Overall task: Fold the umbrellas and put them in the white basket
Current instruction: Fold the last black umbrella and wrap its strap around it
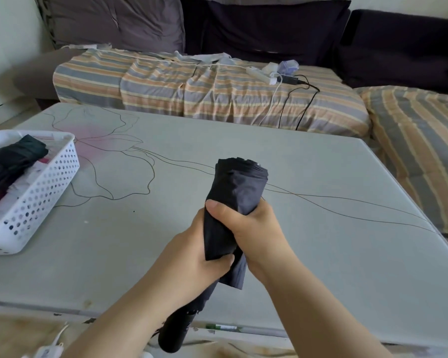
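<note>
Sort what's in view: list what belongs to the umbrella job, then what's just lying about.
Job: black umbrella held by left hand and right hand; white basket with dark folded umbrella inside.

Lying about: power strip, black cable, striped sofa cover, cushions.

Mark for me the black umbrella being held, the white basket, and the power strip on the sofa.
black umbrella [239, 184]: head view, on the rolled canopy above the hands.
white basket [45, 187]: head view, on its perforated right wall.
power strip [260, 74]: head view, on its white body.
</note>
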Demonstrator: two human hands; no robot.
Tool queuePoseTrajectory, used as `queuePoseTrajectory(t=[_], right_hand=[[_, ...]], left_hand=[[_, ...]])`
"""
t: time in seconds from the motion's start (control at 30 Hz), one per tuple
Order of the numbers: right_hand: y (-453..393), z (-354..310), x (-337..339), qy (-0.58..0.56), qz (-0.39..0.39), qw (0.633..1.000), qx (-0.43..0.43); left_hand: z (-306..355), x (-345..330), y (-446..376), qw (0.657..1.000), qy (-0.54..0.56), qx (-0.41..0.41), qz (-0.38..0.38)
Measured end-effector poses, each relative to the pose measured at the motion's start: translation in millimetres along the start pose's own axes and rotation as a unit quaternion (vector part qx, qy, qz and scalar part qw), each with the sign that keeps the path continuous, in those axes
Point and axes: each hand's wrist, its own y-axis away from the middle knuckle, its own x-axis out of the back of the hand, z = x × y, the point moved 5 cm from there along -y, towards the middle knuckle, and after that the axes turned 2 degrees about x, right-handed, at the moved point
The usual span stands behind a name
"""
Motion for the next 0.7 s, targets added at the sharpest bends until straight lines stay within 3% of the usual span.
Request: queuePoseTrajectory(t=[0.13, 0.23, 0.33, 0.47, 0.7], right_hand=[[-6.3, -9.2, 12.6, -0.086, 0.030, 0.996, 0.005], [-12.2, -17.8, 34.0, -0.192, 0.044, 0.980, -0.003], [-16.7, -16.4, 46.9, -0.242, 0.059, 0.968, -0.028], [-20.0, -10.5, 46.0, -0.269, 0.068, 0.959, -0.065], [-19.2, -17.4, 51.6, -0.237, 0.098, 0.966, -0.036]], left_hand=[[-2.4, 5.8, 0.0, 0.990, 0.141, 0.019, -0.027], [-14.3, 14.0, -0.5, 0.977, 0.177, 0.114, -0.031], [-10.9, 5.8, 7.8, 0.973, 0.123, 0.141, -0.136], [0.8, -12.2, 14.9, 0.928, 0.256, 0.153, -0.224], [18.0, -18.2, 17.7, 0.984, 0.140, 0.087, -0.068]])
